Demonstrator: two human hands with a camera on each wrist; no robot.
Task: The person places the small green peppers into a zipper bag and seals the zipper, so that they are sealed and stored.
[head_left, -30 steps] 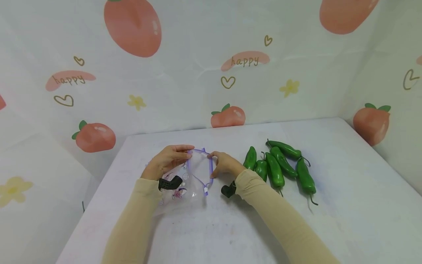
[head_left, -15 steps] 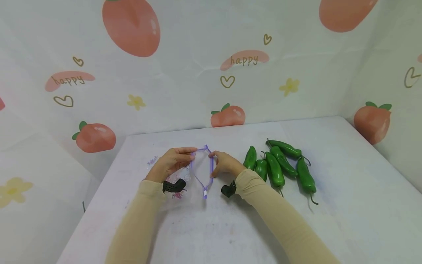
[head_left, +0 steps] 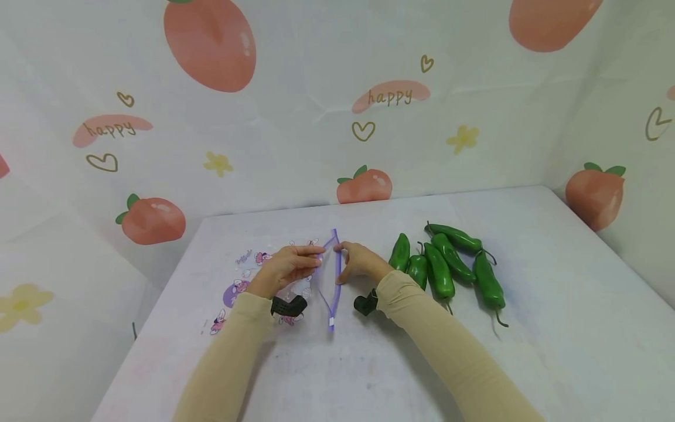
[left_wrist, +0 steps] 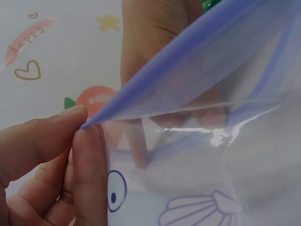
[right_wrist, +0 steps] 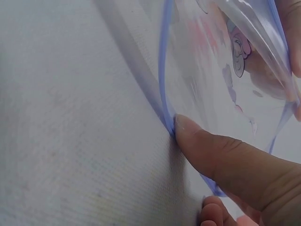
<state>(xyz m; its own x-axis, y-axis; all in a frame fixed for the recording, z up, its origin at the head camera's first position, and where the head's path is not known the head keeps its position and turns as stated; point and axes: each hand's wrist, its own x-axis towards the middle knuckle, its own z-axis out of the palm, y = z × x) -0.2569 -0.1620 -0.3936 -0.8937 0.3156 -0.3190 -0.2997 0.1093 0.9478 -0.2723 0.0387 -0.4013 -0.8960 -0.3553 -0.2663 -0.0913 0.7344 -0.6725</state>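
A clear zip bag (head_left: pixel 234 293) with pink and purple cartoon prints lies toward the left of the table, its purple-edged mouth facing right. The mouth is spread into a narrow gap. My left hand (head_left: pixel 287 269) pinches the near-left purple edge (left_wrist: pixel 155 73) between thumb and forefinger, as the left wrist view shows. On the opposite edge, my right hand (head_left: pixel 362 264) grips the purple strip with its thumb (right_wrist: pixel 202 146) at the rim and its fingers farther along. A white slider (head_left: pixel 331 321) sits near the strip's front end. My left hand and sleeve hide part of the bag.
Several green peppers (head_left: pixel 439 272) lie on the white table (head_left: pixel 337 375) just right of my right hand, partly behind its sleeve. A white backdrop (head_left: pixel 295 117) with fruit prints rises behind the table's far edge.
My left hand has moved right with its edge of the bag, so the mouth has narrowed and lengthened. My right hand has stayed in place; the peppers have not moved.
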